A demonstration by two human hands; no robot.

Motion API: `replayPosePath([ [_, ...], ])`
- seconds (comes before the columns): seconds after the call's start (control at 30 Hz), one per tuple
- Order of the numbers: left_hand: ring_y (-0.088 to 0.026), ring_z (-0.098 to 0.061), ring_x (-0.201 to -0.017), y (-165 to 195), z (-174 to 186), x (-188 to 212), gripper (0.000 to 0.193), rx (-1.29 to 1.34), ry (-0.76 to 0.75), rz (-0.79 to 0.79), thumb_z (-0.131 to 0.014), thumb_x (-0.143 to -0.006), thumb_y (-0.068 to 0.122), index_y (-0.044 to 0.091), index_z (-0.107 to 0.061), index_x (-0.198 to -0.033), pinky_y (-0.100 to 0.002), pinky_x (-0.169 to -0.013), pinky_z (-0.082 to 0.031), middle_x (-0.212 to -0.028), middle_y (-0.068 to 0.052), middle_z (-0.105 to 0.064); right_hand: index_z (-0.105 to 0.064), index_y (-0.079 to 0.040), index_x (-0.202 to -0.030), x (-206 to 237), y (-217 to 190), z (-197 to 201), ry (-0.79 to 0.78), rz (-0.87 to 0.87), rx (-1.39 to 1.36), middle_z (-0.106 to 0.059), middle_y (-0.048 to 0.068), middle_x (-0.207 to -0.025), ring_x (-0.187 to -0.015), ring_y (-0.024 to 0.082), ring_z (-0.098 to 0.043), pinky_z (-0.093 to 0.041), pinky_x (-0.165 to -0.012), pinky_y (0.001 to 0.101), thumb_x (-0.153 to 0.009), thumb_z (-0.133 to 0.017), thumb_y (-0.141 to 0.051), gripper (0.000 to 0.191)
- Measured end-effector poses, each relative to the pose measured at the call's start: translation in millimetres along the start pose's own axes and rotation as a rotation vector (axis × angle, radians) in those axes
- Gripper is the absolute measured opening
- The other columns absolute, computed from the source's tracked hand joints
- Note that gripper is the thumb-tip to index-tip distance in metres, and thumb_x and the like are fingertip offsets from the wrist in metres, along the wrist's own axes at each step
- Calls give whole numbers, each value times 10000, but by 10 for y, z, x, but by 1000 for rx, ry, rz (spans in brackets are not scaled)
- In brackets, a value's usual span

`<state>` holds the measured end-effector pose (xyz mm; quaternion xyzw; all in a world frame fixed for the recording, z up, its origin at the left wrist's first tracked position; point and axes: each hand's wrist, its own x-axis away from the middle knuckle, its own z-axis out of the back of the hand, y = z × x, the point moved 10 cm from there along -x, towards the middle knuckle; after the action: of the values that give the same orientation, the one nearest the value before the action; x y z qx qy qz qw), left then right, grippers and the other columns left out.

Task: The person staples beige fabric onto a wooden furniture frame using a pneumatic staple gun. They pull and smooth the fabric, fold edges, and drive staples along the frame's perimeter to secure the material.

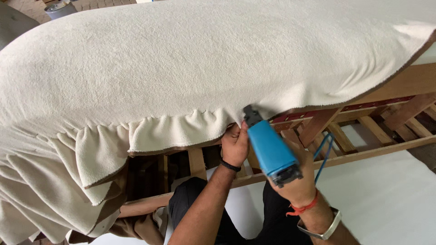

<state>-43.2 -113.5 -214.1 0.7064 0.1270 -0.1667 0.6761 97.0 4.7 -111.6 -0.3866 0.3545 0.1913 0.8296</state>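
A cream fleece fabric (pixel 195 59) is draped over a padded furniture piece on a wooden frame (pixel 345 156), and its gathered edge hangs along the underside. My left hand (pixel 235 144) pinches the fabric edge against the frame from below. My right hand (pixel 297 181) grips a blue staple gun (pixel 269 147). The gun's dark nose presses against the fabric edge just right of my left hand. A blue hose (pixel 323 156) runs from the gun down behind my right wrist.
Wooden slats (pixel 377 129) of the frame extend to the right. A white sheet (pixel 386 195) lies on the floor below. My dark trousers (pixel 188 199) show under the frame. A grey bucket (pixel 60 8) stands at the top left.
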Motion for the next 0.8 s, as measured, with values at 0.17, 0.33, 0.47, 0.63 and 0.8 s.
replayPosePath([
  [0.17, -160, -731, -857, -76, -17, -36, 213, 2, -131, 10, -658, -962, 209, 33, -743, -1048, -317, -768, -596, -940, -58, -778, -697, -4, -1081, -201, -204, 45, -52, -176, -37, -758, 141, -848, -748, 279, -774, -601, -633, 349, -736, -796, -146, 386],
  [0.33, -204, -692, -967, -61, -82, -130, 244, 176, -245, -125, -621, -1005, 190, 25, -711, -1160, -353, -811, -585, -1076, -125, -732, -687, -5, -1114, -402, -448, -20, -152, -137, 80, -766, 163, -874, -773, 306, -776, -608, -648, 364, -703, -826, -176, 466],
  [0.47, -199, -699, -857, -67, -8, -114, 210, 230, -183, -118, -648, -1021, 212, 16, -720, -1044, -345, -736, -580, -962, -110, -739, -695, 5, -1118, -389, -472, 48, -116, -71, 69, -772, 173, -916, -797, 313, -767, -608, -655, 366, -705, -808, -137, 452],
  [0.63, -159, -561, -618, 167, 101, 90, 412, 79, 110, 67, -664, -1069, 364, -7, -725, -903, -287, -560, -460, -672, -58, -630, -695, 13, -1072, -86, -187, 432, 56, -65, -60, -728, 105, -829, -719, 208, -741, -583, -637, 322, -772, -761, -110, 330],
  [0.8, -123, -619, -518, 663, -539, 185, 433, 297, -22, 187, -692, -893, 490, 88, -731, -1050, -270, -472, -498, -624, -16, -642, -670, -73, -801, 258, 367, 850, 182, -127, 37, -669, 17, -696, -582, 141, -656, -525, -554, 290, -863, -811, -181, 188],
])
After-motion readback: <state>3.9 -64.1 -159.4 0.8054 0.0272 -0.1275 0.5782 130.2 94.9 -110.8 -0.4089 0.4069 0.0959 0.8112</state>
